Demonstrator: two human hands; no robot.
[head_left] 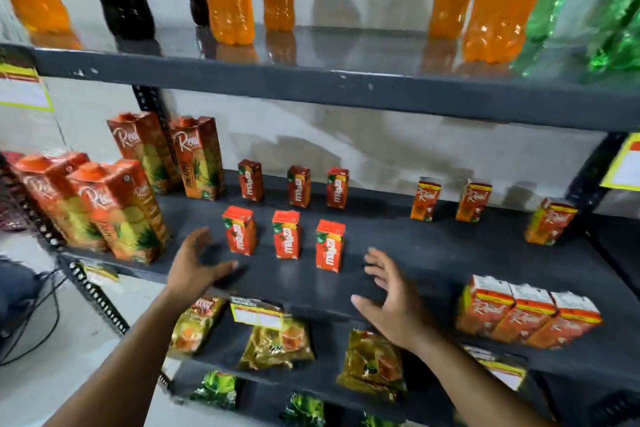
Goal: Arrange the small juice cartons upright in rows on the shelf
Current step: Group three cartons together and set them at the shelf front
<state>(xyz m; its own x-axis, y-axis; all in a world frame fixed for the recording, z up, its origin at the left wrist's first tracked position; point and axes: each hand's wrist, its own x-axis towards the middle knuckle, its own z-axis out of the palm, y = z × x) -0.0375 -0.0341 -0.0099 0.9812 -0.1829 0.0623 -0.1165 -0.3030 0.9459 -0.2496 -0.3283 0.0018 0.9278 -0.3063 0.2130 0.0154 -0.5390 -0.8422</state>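
A: Where are the small juice cartons at this moment?

B: Six red cartons [287, 234] stand upright on the middle shelf [415, 246], in two rows of three, one row behind the other. To the right, three orange cartons [472, 200] stand apart along the back of the same shelf, the last one well to the right. Three more orange cartons [528, 315] stand pressed together at the front right edge.

A: And the hands?

B: Both are empty. The left hand [194, 263] hovers just beside the front-left red carton with the fingers spread. The right hand [388, 295] is also spread wide, low at the front edge, near the front-right red carton. Neither hand touches a carton.

A: So which step is it?

B: I think the red group is finished, and the hands are between two cartons. The orange ones look like the remaining work.

A: What does the next move need?

B: Probably a reach to the right, then a light grip on the sides of one orange carton, so its neighbours do not fall over.
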